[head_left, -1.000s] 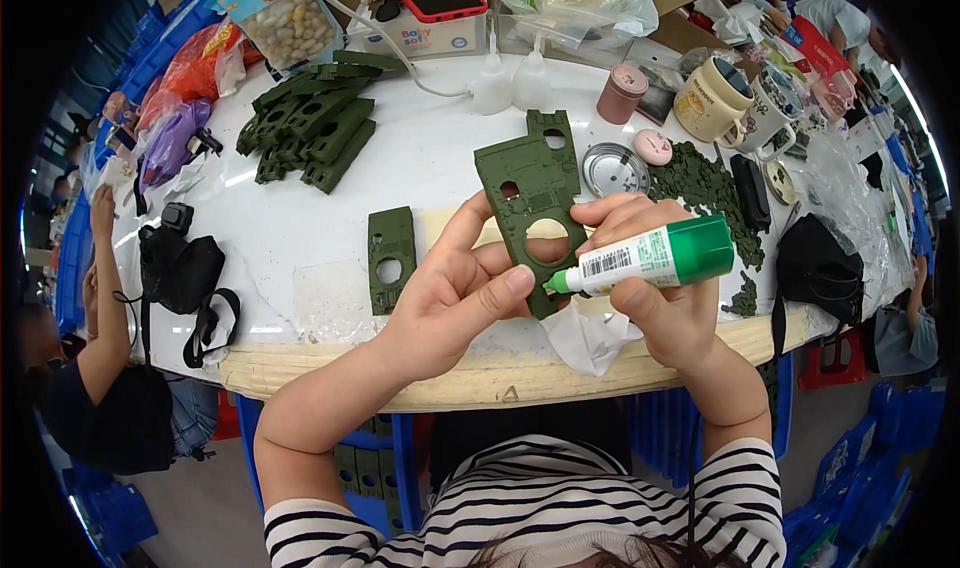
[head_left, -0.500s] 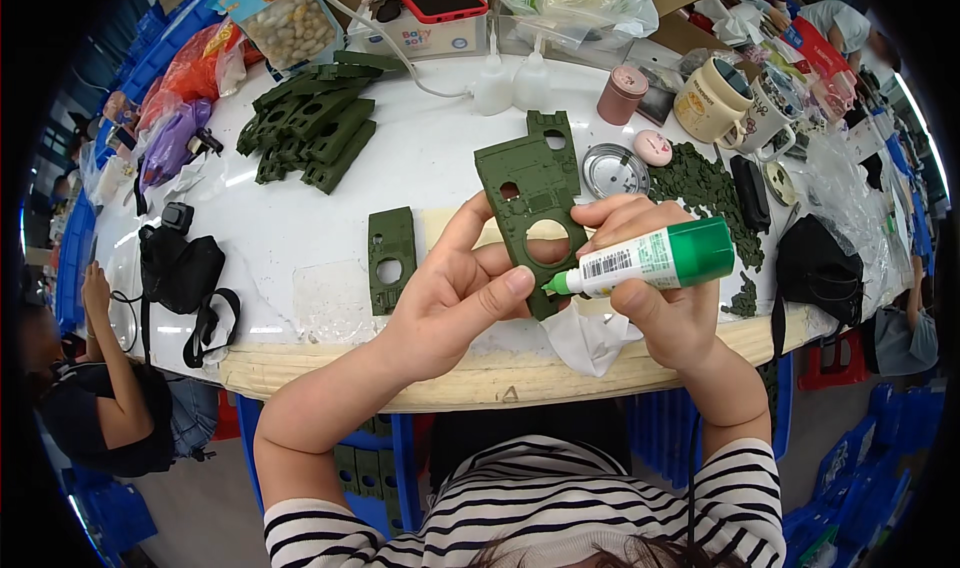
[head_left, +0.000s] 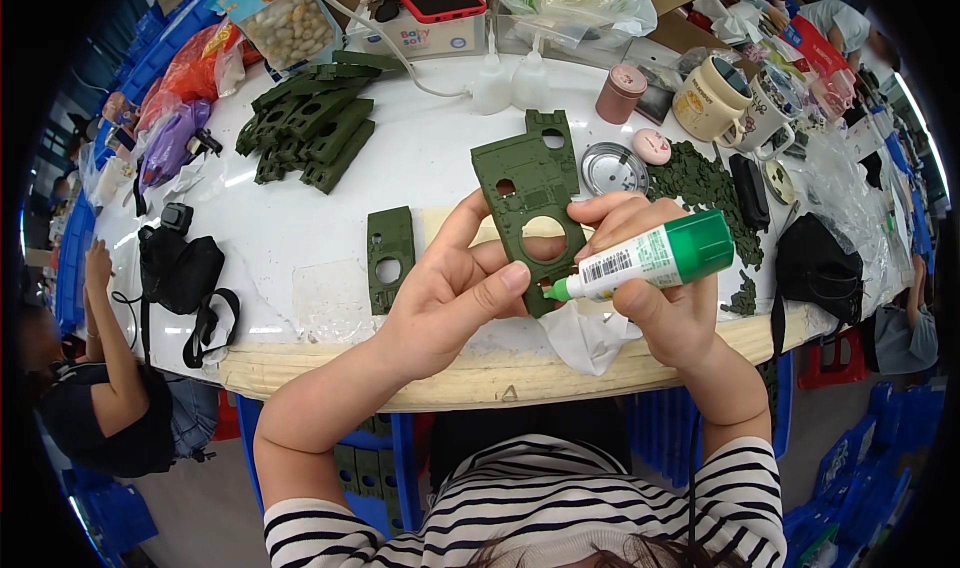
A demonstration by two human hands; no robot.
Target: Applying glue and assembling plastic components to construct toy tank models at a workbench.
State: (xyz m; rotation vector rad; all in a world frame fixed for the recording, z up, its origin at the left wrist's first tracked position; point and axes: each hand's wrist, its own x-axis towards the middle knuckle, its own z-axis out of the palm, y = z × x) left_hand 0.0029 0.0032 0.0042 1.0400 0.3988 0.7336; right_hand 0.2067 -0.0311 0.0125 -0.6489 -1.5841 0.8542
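My left hand grips a dark green plastic model tank hull part along its near end, thumb on top and fingers beneath. The part has one large round hole and smaller openings. In my right hand is a white glue bottle with a green base, tipped so its green nozzle points down-left at the near end of the part. Whether the nozzle touches cannot be told. Behind the held part lies a second green hull part. Another similar green piece rests left of my left hand.
A stack of green hull parts stands at the back left. Small green pieces are heaped on the right, beside a round metal tin. White tissue lies below my right hand. Mugs and squeeze bottles stand behind.
The held hull part has shifted very slightly left. The glue bottle's nozzle has moved slightly right and its green base has risen a little. Both grips stay the same.
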